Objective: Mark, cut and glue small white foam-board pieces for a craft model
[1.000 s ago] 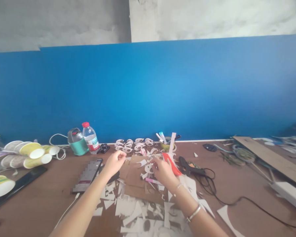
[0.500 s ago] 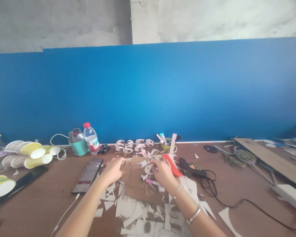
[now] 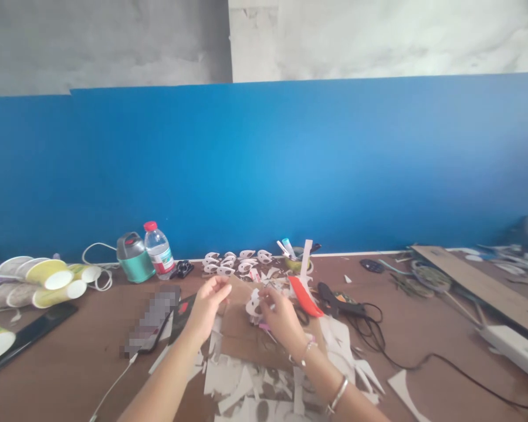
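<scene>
My left hand [image 3: 207, 305] is lifted over the table, its fingers pinched on the upper left edge of a brown cardboard sheet [image 3: 242, 328]. My right hand [image 3: 278, 313] is closed on a small white cut-out paper piece [image 3: 254, 303], held just above the cardboard. Both hands are close together over a pile of white paper scraps [image 3: 250, 381]. A row of similar white cut-out shapes [image 3: 235, 261] lies beyond them by the blue wall.
A phone [image 3: 152, 321] lies left of my left hand, with a water bottle [image 3: 157, 248] and teal container [image 3: 133, 256] behind it. Yellow paper cups [image 3: 48, 275] lie at far left. An orange tool [image 3: 305, 295], black glue gun [image 3: 338, 300] with cable, and boards [image 3: 484, 284] are at the right.
My left hand has risen from the table and now pinches the cardboard's edge. My right hand has lifted a white cut-out off the cardboard. The view shifted slightly.
</scene>
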Tool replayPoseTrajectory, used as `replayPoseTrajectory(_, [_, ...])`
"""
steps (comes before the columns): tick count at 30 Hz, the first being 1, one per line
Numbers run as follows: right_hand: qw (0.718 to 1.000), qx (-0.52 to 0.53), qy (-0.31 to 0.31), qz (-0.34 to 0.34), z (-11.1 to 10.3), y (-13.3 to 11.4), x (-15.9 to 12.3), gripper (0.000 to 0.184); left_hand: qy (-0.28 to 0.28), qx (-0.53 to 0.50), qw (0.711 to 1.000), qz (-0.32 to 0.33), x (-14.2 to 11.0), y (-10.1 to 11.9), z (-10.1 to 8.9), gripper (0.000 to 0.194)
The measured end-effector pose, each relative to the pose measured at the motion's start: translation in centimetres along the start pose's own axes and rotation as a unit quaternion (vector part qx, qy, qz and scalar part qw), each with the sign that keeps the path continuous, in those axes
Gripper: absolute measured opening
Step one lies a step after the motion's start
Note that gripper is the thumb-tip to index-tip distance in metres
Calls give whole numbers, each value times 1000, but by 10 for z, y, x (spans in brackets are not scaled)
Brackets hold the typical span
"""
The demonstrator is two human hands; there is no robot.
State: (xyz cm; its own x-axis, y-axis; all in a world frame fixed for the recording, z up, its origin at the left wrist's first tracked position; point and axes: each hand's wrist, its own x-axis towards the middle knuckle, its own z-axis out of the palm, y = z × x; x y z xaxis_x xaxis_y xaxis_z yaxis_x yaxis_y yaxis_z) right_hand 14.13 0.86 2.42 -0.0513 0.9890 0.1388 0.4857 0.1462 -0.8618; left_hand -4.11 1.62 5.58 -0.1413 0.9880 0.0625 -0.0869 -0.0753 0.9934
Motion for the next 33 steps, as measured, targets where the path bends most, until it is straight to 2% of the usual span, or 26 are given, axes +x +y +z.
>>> replayPoseTrajectory(3, [997, -66, 16, -41, 6, -4, -5, 24, 76, 23, 996, 51, -6, -21, 9, 34])
replayPoseTrajectory(5, [991, -105, 25, -73, 8, -7, -7, 24, 128, 71, 980, 136, -10, -34, 11, 33])
replayPoseTrajectory(6, [988, -123, 29, -88, 8, -9, -7, 24, 141, 92, 971, 168, -13, -39, 11, 32])
replayPoseTrajectory(8, [980, -161, 32, -109, 6, -10, -7, 24, 138, 100, 967, 189, -19, -47, 12, 29])
replayPoseTrajectory(11, [967, -230, 34, -104, -8, -13, -3, 26, 101, 96, 973, 185, -25, -54, 13, 27])
replayPoseTrajectory(14, [944, -325, 23, -44, -32, -17, 0, 26, 100, 90, 973, 187, -27, -55, 14, 26])
replayPoseTrajectory(16, [923, -381, -41, 20, -47, -20, 0, 25, 94, 80, 975, 185, -27, -54, 15, 26])
replayPoseTrajectory(18, [909, -403, -84, 57, -57, -22, -2, 27, 83, 68, 980, 170, -25, -52, 15, 25])
replayPoseTrajectory(20, [906, -403, -109, 66, -62, -22, -4, 27, 74, 55, 985, 148, -22, -49, 16, 27])
replayPoseTrajectory(26, [907, -397, -129, 53, -65, -19, -4, 31, 53, -8, 995, 79, -18, -49, 20, 37])
replayPoseTrajectory(33, [914, -389, -104, 59, -68, -17, 0, 26, 59, -66, 993, 74, -18, -53, 26, 45])
